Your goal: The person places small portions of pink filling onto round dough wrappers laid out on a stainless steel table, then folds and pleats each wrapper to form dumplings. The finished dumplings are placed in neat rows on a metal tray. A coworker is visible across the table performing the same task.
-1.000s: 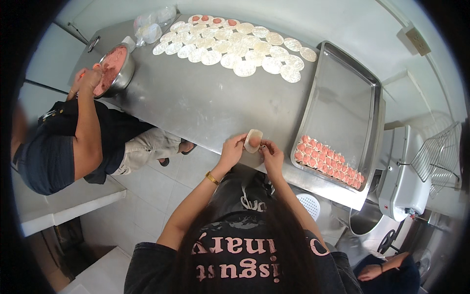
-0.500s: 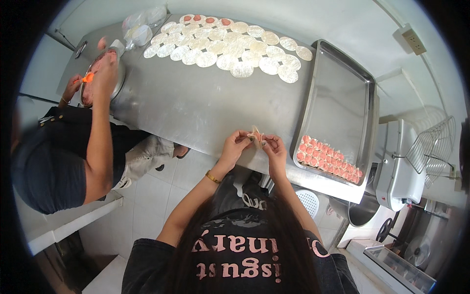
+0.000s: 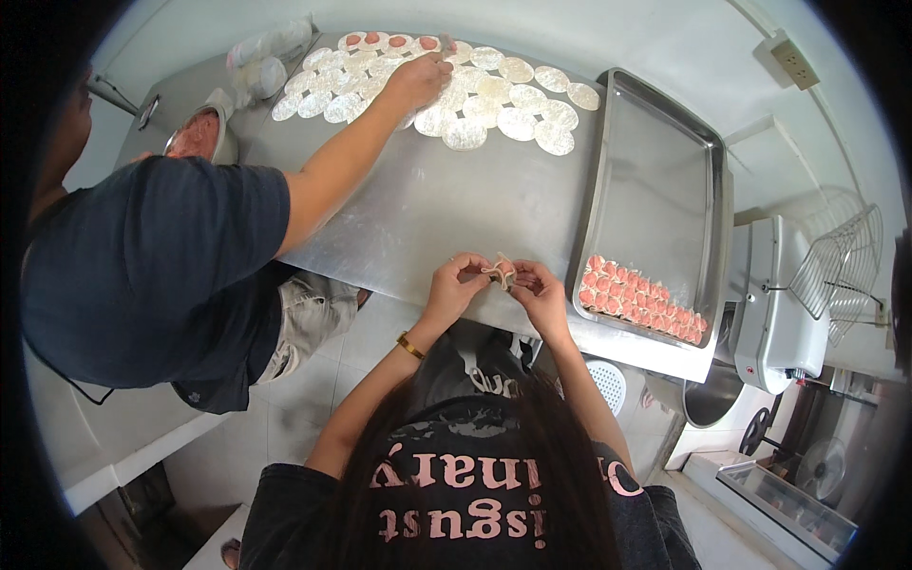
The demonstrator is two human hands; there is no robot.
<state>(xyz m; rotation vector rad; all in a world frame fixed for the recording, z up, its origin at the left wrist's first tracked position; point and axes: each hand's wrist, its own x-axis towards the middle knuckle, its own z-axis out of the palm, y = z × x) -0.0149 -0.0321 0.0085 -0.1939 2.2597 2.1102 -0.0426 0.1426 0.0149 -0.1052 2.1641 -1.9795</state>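
Note:
Between my two hands is a small open-topped dumpling (image 3: pixel 502 270), its pale wrapper pleated around pink filling. My left hand (image 3: pixel 458 285) pinches one side of it with thumb and fingertips. On the opposite side, my right hand (image 3: pixel 540 293) grips the wrapper edge the same way. Both hands are just over the near edge of the steel table (image 3: pixel 380 228). To their right, rows of similar dumplings (image 3: pixel 638 299) fill the near end of a metal tray (image 3: pixel 616 171). Round wrappers (image 3: pixel 464 133) lie in overlapping rows at the far side, several topped with pink filling (image 3: pixel 397 42).
At the left a co-worker leans over the table, a hand (image 3: pixel 423 78) over the wrappers. Beside that person stand a bowl of pink filling (image 3: pixel 195 138) and plastic bags (image 3: pixel 258 78). A white machine with a wire guard (image 3: pixel 781 294) is right of the tray.
The co-worker's arm has moved from the filling bowl across to the far wrappers. My hands stay in nearly the same place, the dumpling's wrapper now gathered more closely around its filling.

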